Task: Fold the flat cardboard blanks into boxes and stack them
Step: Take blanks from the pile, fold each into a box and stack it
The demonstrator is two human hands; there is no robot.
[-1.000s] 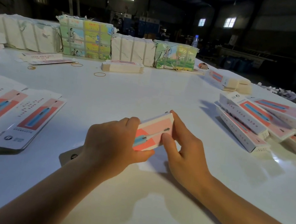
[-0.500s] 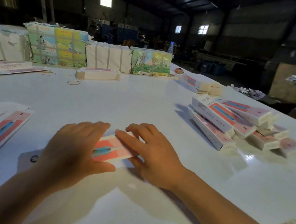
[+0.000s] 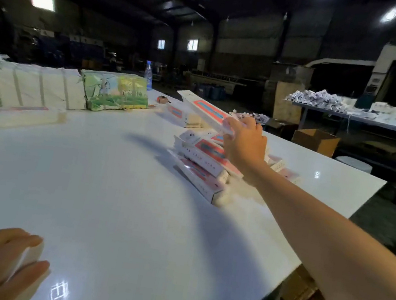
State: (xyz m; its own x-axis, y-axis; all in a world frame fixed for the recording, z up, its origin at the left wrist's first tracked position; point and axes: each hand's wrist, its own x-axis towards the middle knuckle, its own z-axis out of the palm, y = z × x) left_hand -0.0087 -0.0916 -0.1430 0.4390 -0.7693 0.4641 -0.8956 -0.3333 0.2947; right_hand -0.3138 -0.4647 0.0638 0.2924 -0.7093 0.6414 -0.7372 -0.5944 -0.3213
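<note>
Right hand [image 3: 245, 141] holds folded box [image 3: 204, 110] above stack [image 3: 205, 164], seemingly.

The table [image 3: 108, 187] under my hands is smooth, glossy white and mirrors the lights. The box [image 3: 205, 111] I hold and the pile of boxes [image 3: 203, 161] are printed cardboard with a slight sheen. The bundles [image 3: 43, 86] at the far edge look wrapped in matt paper.

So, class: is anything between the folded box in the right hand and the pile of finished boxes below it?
Nothing visible. The right hand holds the folded box in open air above the pile of finished boxes; only empty space separates them.
</note>
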